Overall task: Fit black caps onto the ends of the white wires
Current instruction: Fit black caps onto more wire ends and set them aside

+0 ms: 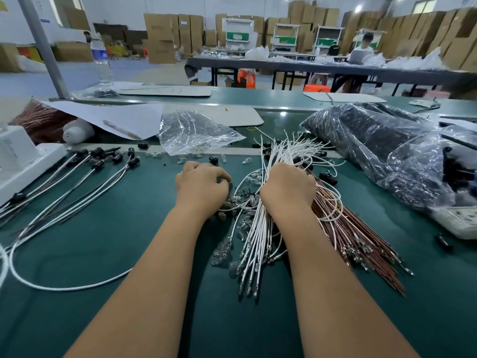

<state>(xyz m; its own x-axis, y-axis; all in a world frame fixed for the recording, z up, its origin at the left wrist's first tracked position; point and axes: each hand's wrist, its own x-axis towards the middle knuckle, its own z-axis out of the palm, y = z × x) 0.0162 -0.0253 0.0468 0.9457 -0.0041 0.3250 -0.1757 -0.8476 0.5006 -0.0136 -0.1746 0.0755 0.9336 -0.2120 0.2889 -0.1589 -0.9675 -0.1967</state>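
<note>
the right hand [287, 188] is curled around a thick bundle of white wires [258, 228], gripping it about midway, so the far ends fan out above the knuckles and the metal-tipped near ends splay toward the person. a sheaf of brown wires [361, 244] lies just beside the white ones on the right, partly under the same hand; i cannot tell whether the grip takes them in too. the left hand [201, 186] rests knuckles-up on the green mat [116, 254] with its fingers curled down over a scatter of small parts; it looks to be pinching something at the fingertips, but what it holds is hidden, so i cannot say for sure.

loose black caps [213, 158] lie on the mat just past the left hand and among the fanned wire ends, with one more [327, 174] to the right of the bundle. small clear glass bulbs [232, 257] lie strewn between the two forearms. off to the left lie finished wires [85, 177] with caps already on their far ends, so the work seems well begun, with a large bundle left to do.

the step in hand looks like picking: fetching one cap while the bundle is steadied. next, one white wire needs to be singled out from the bunch and its end lined up with the cap's opening, then pushed home. the tangle makes separating a single strand the fiddly part.
</note>
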